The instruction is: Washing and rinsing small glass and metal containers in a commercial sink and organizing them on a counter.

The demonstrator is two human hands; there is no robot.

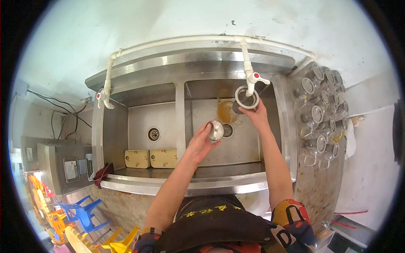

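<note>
My right hand (257,114) grips a pitcher with a pale metal rim (246,106) directly under the spout of the white plastic faucet (250,85). Its inside looks dark. My left hand (201,139) holds a round, shiny metal lid (216,130) with a small knob, over the right basin of the steel double sink (240,151). Brownish liquid (225,112) lies on the basin floor between my hands. Beside the lid, the drain (227,131) is partly in sight. Whether water runs from the spout I cannot tell.
Several clear pitchers with round lids (317,114) stand right of the sink. Two yellowish rectangular containers (163,158) lie in the left basin, near its drain (153,134). A second faucet (107,98) hangs at the left. A dark red cloth (102,175) drapes over the front-left corner.
</note>
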